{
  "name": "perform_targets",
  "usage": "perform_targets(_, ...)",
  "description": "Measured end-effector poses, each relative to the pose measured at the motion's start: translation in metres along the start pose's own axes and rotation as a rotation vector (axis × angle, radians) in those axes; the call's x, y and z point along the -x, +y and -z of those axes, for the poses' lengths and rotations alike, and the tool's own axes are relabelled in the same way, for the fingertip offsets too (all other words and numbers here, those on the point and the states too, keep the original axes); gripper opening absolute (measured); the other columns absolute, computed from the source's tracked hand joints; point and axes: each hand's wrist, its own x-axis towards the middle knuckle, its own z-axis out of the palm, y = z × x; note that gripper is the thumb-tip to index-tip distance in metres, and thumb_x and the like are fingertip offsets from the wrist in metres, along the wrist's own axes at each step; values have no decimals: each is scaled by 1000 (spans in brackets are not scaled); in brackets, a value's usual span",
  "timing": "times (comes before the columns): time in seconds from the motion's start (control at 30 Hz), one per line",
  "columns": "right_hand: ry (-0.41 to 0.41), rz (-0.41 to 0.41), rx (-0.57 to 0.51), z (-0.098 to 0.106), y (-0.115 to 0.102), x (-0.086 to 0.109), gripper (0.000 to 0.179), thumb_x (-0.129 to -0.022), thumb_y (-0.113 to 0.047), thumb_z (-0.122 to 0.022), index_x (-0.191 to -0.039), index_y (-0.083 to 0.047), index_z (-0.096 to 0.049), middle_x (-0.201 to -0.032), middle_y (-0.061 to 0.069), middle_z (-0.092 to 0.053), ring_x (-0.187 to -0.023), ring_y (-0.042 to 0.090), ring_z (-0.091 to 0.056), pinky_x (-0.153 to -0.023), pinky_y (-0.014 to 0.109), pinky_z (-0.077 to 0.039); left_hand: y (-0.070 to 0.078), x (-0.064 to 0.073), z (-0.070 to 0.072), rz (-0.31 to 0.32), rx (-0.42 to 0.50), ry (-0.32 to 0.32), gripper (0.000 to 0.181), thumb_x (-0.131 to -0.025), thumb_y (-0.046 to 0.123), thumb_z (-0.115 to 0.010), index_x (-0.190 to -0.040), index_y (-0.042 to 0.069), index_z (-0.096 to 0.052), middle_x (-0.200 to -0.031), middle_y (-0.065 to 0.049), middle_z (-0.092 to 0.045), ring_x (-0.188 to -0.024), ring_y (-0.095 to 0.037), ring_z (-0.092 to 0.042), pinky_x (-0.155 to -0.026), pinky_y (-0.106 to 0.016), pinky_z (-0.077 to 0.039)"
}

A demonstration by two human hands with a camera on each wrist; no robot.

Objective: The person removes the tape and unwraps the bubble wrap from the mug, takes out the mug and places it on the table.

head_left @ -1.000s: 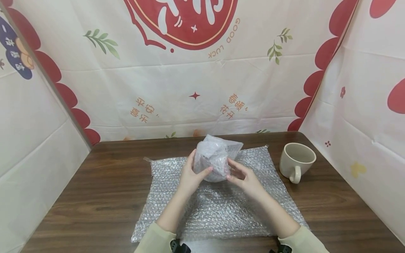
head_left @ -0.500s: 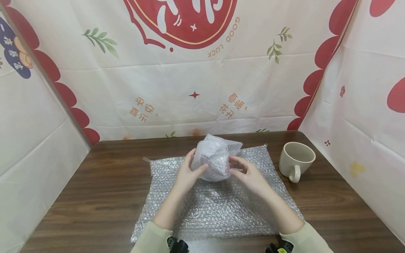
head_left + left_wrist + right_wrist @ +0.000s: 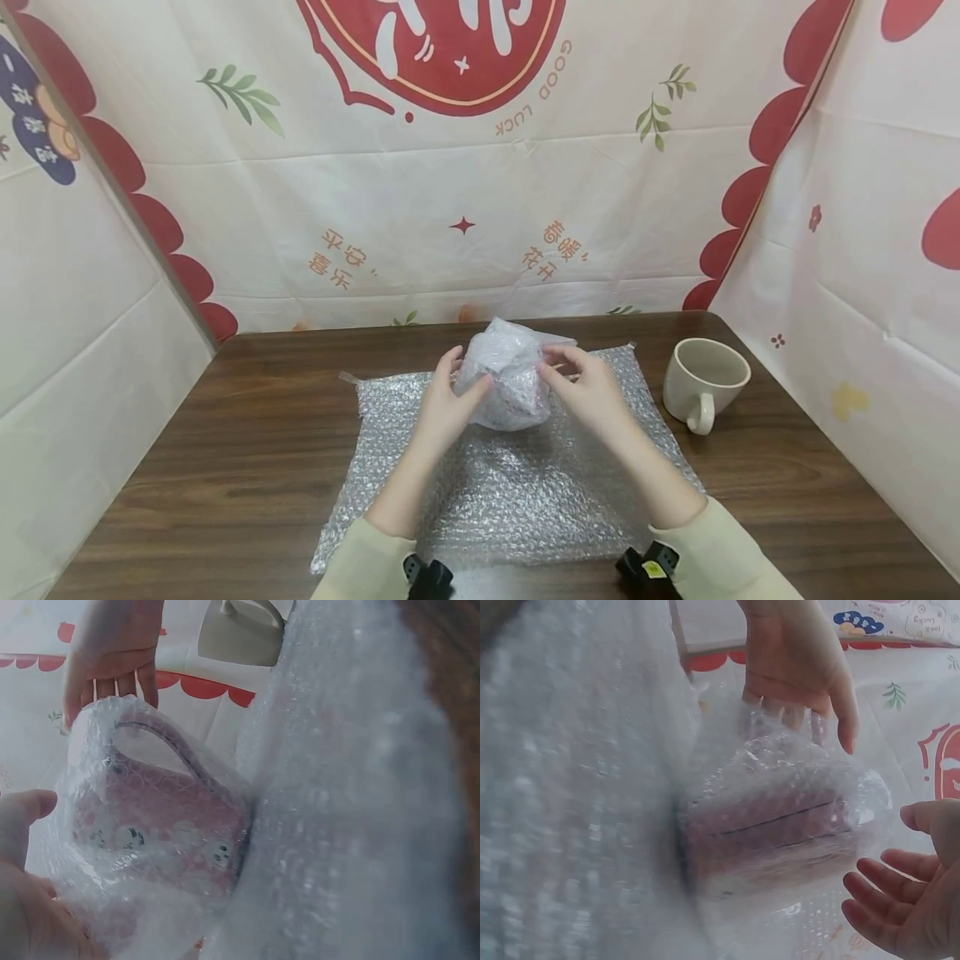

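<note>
A pink mug (image 3: 161, 806) with a handle and small dark-and-white prints shows through clear bubble wrap (image 3: 506, 375). The bundle rests on a flat bubble wrap sheet (image 3: 540, 500), with a loose flap sticking up on top. My left hand (image 3: 445, 407) holds the bundle's left side, thumb toward the front and fingers partly hidden behind the wrap. My right hand (image 3: 592, 392) is at the upper right of the bundle, by the flap. In the right wrist view its fingers (image 3: 889, 889) are spread and loosely bent beside the wrap, pinching nothing visible.
A beige mug (image 3: 705, 383) stands upright on the brown wooden table (image 3: 247, 450), right of the sheet, its handle toward me. Printed cloth walls (image 3: 465, 192) close in the back and both sides. A black camera is strapped at each wrist.
My right hand has shifted slightly up along the bundle's right side toward the flap. My left thumb has drawn back a little to the left. The bundle stays in nearly the same place.
</note>
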Motion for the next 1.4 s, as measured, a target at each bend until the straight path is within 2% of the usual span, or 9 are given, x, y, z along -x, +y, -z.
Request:
perform_targets(0.13,-9,28,88,1,-7,-8,31,-87,-21,-71,-111,-1,-68,-97,9,-69,-83,24,-66,-67,36,-55,5,-4,-2,-15,-36,8,80,-86,48,-67,-147,9,-34,-138,-18,-47,-120,-39,-49,-89,-54,-47)
perform_targets(0.33,-52,9,153,2,-14,-14,29,-83,-24,-75,-103,-4,-72,-99,9,-68,-84,24,-65,-67,37,-54,12,-6,-9,-26,-100,19,85,-83,52,-68,-146,6,-34,-138,-19,-46,-123,-38,-46,-95,-57,-41)
perform_targets(0.53,-84,-52,149,1,-11,-17,31,-83,-21,-74,-107,-2,-69,-95,10,-69,-83,25,-66,-67,38,-54,14,-7,-16,-2,-139,56,89,-80,55,-69,-146,9,-33,-138,-18,-45,-123,-37,-45,-96,-57,-40)
perform_targets(0.7,-107,-105,153,1,-11,-18,38,-84,-22,-72,-114,0,-66,-95,10,-68,-86,25,-65,-66,37,-53,13,-6,-18,13,-136,71,89,-78,53,-72,-147,11,-33,-139,-16,-44,-124,-37,-44,-97,-57,-39)
perform_targets(0.87,-89,-78,118,1,-9,-18,32,-83,-17,-74,-109,0,-68,-91,10,-69,-82,25,-65,-64,36,-53,11,-6,-18,4,-125,71,90,-78,52,-74,-147,10,-33,-139,-17,-44,-124,-37,-44,-96,-57,-40)
perform_targets(1.0,-100,-91,93,1,-6,-19,27,-82,-16,-75,-103,0,-68,-89,9,-69,-82,24,-65,-67,36,-53,11,-5,-19,1,-116,67,90,-77,49,-75,-146,10,-33,-140,-17,-42,-124,-38,-44,-96,-58,-40)
perform_targets(1.2,-185,-77,2,4,8,-26,25,-85,-15,-72,-101,3,-66,-88,9,-66,-83,22,-61,-72,33,-51,11,-5,-20,7,-114,58,89,-79,49,-74,-146,10,-32,-142,-17,-40,-126,-38,-42,-96,-57,-40)
perform_targets(1.4,-315,-71,-137,12,22,-31,27,-92,-16,-65,-109,5,-63,-94,8,-64,-87,19,-57,-73,30,-49,9,-6,-21,16,-111,59,88,-78,50,-74,-146,12,-32,-141,-16,-41,-126,-37,-42,-97,-56,-39)
